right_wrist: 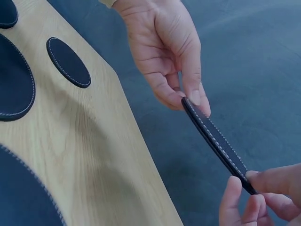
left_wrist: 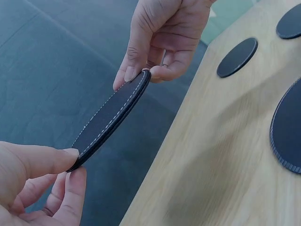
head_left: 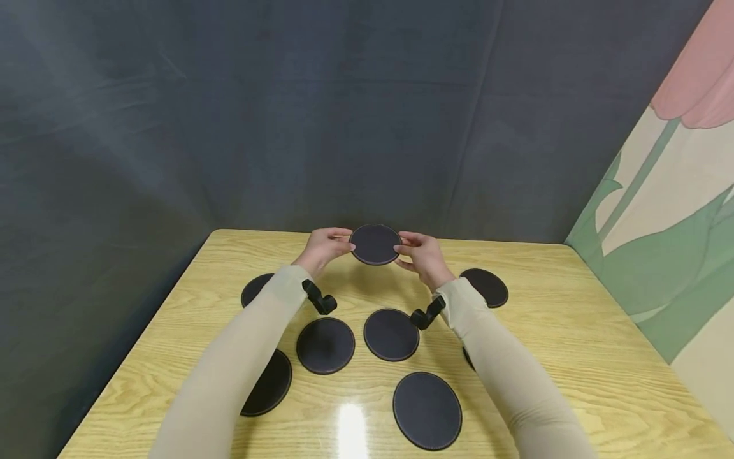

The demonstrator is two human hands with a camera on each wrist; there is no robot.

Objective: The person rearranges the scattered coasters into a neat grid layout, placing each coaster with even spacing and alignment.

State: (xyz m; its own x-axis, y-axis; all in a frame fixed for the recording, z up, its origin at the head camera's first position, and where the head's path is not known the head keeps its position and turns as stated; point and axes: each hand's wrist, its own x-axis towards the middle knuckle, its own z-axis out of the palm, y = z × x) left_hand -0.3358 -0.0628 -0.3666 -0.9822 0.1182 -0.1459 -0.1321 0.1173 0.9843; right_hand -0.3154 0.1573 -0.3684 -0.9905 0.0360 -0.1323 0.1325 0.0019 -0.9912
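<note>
A round black coaster (head_left: 375, 245) with pale stitching round its rim is held up above the far edge of the table. My left hand (head_left: 323, 247) pinches its left edge between thumb and fingers. At the opposite edge, my right hand (head_left: 421, 255) pinches it the same way. Both wrist views show the coaster (left_wrist: 110, 115) nearly edge-on, its stitched rim (right_wrist: 216, 141) stretched between the two hands. Below, near the forearms, lie two more coasters, a left one (head_left: 325, 346) and a right one (head_left: 392, 335).
Several similar coasters lie flat on the wooden table (head_left: 573, 331): one at right (head_left: 484, 287), one near the front (head_left: 427, 411), others partly hidden by the sleeves. A dark curtain (head_left: 344, 127) hangs behind; a floral-patterned wall (head_left: 659, 255) stands at right.
</note>
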